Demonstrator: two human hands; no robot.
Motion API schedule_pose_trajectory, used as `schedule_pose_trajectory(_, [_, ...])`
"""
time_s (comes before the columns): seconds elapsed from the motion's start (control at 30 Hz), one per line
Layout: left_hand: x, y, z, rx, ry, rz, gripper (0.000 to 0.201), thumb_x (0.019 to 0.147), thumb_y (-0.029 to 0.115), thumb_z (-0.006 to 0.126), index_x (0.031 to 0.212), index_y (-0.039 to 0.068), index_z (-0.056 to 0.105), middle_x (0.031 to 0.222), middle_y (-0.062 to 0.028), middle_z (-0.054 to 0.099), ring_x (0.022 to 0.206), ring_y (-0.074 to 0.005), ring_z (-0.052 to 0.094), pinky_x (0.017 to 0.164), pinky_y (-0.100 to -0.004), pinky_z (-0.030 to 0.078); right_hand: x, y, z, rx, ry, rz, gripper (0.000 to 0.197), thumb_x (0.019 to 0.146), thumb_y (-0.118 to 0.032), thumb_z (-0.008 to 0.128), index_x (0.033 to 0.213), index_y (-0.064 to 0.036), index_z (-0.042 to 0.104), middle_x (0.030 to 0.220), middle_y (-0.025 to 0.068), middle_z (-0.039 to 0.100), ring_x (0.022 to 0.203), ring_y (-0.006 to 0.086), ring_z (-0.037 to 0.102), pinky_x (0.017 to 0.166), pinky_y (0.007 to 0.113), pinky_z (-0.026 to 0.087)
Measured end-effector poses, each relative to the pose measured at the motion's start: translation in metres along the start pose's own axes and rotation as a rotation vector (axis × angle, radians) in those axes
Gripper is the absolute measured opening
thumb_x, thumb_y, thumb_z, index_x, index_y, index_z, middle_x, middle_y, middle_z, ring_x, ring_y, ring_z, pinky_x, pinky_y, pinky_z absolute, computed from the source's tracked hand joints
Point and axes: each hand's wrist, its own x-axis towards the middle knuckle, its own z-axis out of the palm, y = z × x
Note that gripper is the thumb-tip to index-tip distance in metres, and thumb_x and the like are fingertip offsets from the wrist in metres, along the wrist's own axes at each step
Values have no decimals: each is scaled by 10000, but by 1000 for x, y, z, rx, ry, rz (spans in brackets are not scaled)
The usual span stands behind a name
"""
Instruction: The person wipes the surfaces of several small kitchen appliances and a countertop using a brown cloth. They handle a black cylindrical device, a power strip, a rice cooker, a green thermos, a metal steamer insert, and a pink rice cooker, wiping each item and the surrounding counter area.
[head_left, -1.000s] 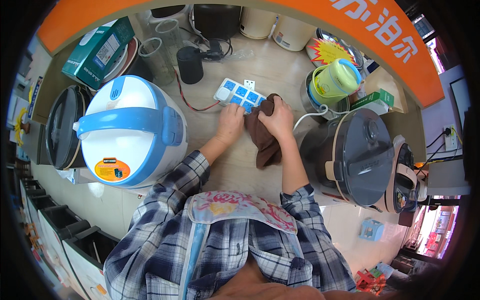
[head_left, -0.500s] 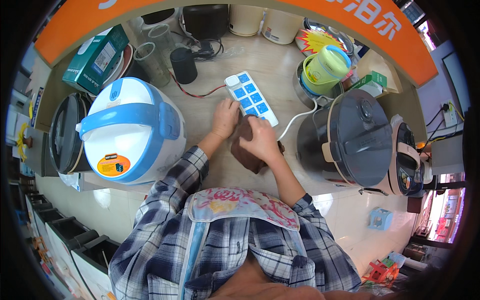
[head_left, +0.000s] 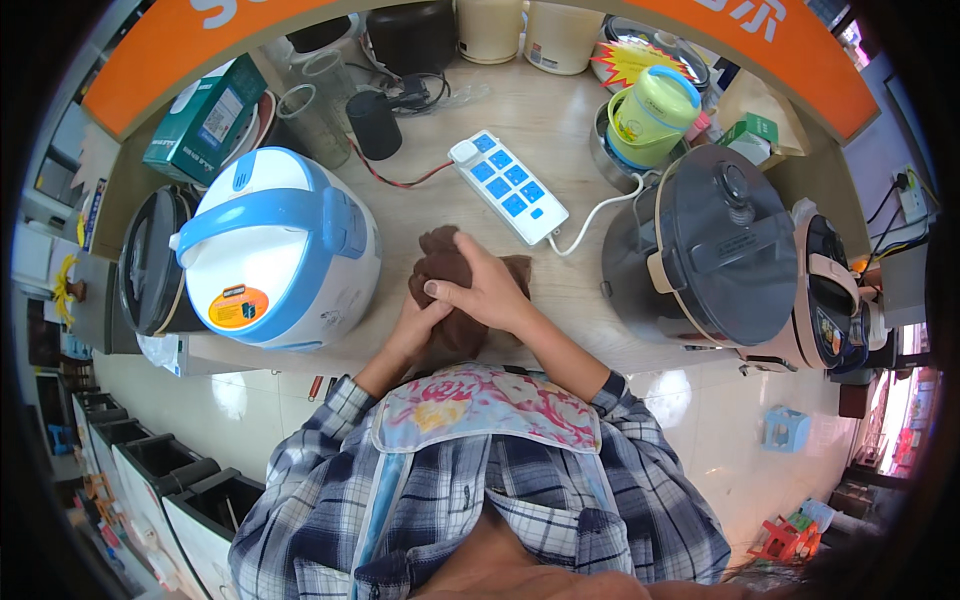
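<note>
A brown cloth point(head_left: 444, 262) is bunched up between my two hands near the front edge of the table. My right hand point(head_left: 488, 290) lies over it, thumb toward the left and fingers closed round the folds. From below and to the left, my left hand point(head_left: 412, 322) grips the same cloth; its fingers are partly hidden under the fabric. Beyond the hands, apart from them, a white power strip point(head_left: 508, 186) with blue sockets lies aslant. A white plug block sits at its far end, and a white cord point(head_left: 600, 208) runs from its near end to the right.
A white and blue rice cooker point(head_left: 270, 250) stands close on the left, a dark large cooker point(head_left: 700, 260) on the right. Behind are a black cylinder point(head_left: 373, 125), glass tubes point(head_left: 300, 115) and a green small pot point(head_left: 655, 118). An orange sign board point(head_left: 150, 75) arches across the far side.
My left hand has left the power strip and come back to the cloth. The cloth, held by my right hand before, is now gathered in both hands, farther left and nearer me.
</note>
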Motion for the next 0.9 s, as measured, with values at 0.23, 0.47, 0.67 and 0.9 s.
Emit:
schedule_pose_trajectory(0.23, [12,27,30,-51,191,237,566,910,36,673,1432,39,453,1297,-81,579,1217,-195,572,1056,-347,465,16,-5,-86,-428,218,305,397,856,-398,734,1025,-38,727,933,164,717,943,325,672,839,421,529])
schedule_pose_trajectory(0.47, [38,29,33,615,277,686,581,816,-60,721,1353,59,537,1360,-146,490,1236,-246,546,1016,-367,497,39,64,-70,-825,218,323,899,708,-386,853,1442,-61,446,1393,229,506,1232,431,494,1008,550,421])
schedule_pose_trajectory(0.67, [90,19,38,989,151,784,666,696,119,840,1308,89,579,1378,-188,488,1249,-403,512,1042,-484,445,32,80,-58,-752,211,327,910,736,-328,828,1493,-73,392,1419,217,471,1293,436,453,1059,556,376])
schedule_pose_trajectory(0.9, [154,19,63,1370,59,732,654,707,213,857,1289,112,578,1295,-162,540,1175,-392,526,971,-476,448,20,102,-48,-628,375,262,812,777,-258,767,1476,-34,420,1465,187,484,1339,397,445,1103,527,349])
